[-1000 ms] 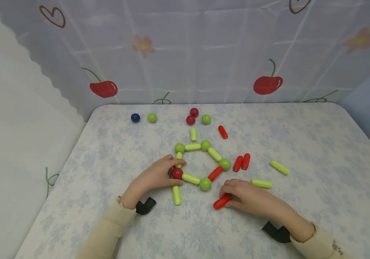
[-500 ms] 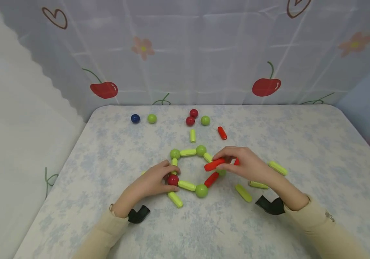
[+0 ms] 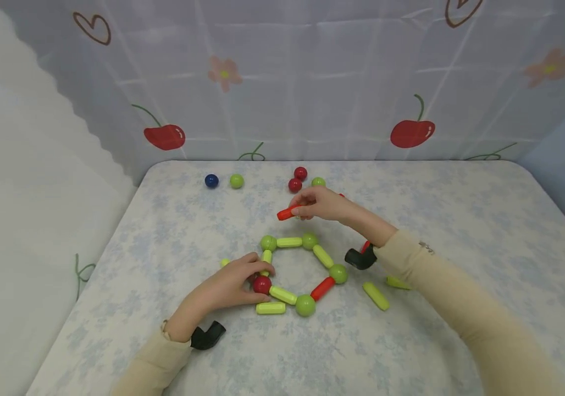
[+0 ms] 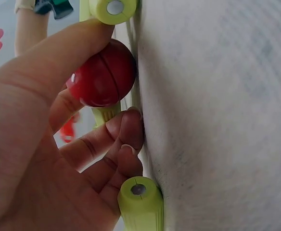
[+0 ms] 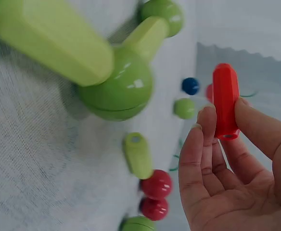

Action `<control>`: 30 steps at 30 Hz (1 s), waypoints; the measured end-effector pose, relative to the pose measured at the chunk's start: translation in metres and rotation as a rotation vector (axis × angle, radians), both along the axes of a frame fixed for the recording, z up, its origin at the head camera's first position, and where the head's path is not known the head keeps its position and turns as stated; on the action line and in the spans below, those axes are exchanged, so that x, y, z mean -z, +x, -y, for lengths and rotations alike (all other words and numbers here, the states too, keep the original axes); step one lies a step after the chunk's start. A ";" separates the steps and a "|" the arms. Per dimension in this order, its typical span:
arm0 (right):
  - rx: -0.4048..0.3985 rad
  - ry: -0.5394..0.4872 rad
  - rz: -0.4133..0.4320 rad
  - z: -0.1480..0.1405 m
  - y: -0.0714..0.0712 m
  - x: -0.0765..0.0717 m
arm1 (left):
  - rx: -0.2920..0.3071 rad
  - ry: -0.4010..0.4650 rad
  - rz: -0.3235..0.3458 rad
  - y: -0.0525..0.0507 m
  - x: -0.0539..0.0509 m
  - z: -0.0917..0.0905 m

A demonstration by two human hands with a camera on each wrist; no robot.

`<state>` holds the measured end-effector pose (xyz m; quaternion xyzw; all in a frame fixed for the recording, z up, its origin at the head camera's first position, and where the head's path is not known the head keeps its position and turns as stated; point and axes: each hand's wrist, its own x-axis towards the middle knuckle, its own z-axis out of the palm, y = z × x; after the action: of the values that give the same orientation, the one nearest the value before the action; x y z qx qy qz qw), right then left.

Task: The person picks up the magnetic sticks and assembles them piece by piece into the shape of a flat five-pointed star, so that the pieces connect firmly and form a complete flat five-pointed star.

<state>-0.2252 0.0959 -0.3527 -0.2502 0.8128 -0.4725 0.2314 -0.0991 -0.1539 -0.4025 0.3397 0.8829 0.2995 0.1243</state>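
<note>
Red rod (image 3: 286,213) — pinched, slanting sideways, end leftward

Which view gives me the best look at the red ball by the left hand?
The left wrist view: the red ball is large there, its seam visible, with the left hand around it. The head view shows it much smaller; the right wrist view shows two other red balls, not this one.

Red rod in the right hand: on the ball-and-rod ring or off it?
Off. The right hand pinches the red rod in the air; head and right wrist views show it apart from the ring.
</note>
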 end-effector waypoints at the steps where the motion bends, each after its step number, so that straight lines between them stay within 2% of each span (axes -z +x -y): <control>1: -0.004 0.020 0.028 0.003 -0.005 0.003 | 0.005 0.000 0.002 0.000 0.000 0.000; 4: -0.025 0.083 0.079 0.011 -0.014 0.012 | 0.016 -0.002 0.003 0.000 0.001 -0.002; 7: -0.053 0.141 0.085 0.016 -0.018 0.019 | 0.014 0.000 -0.009 0.000 0.001 -0.002; 13: -0.128 0.174 0.112 0.025 -0.020 0.025 | 0.007 0.008 -0.022 0.000 -0.001 0.000; 17: -0.150 0.188 0.123 0.025 -0.019 0.027 | 0.008 0.010 -0.025 0.000 -0.001 0.001; 26: -0.115 0.148 0.152 0.022 -0.019 0.032 | 0.014 0.011 -0.026 0.000 -0.001 0.000; 30: -0.070 0.145 0.121 0.018 -0.016 0.030 | 0.014 0.010 -0.025 0.001 -0.002 -0.001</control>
<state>-0.2413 0.0784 -0.3823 -0.2322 0.8200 -0.4184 0.3142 -0.0982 -0.1531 -0.4010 0.3502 0.8805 0.2985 0.1136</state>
